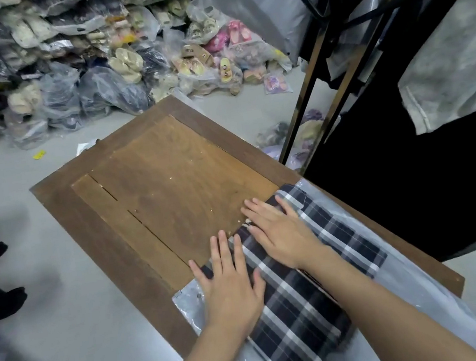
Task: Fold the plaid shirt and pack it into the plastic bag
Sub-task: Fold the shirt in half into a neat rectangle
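Both spread flat, left grip (231, 287), right grip (281, 234), pressing plaid shirt (298, 315), lengthwise near-to-far along plastic bag (415, 287)

Stockroom/warehouse: bagged shoes (128, 64) heaped on a concrete floor (77, 331), garment rack (332, 54) with hanging clothes (454, 76), worn wooden packing table (169, 177).

We see the plaid shirt (297, 309) folded into a long, narrow rectangle, dark navy with white and grey stripes crossing it. It lies flat and runs diagonally along the near right part of the desk (170, 183). The plastic bag (405, 288) is clear and glossy, spread flat with the shirt, its wrinkled film showing on both long sides of the fabric. We cannot tell whether the shirt sits inside the bag or on top of it.
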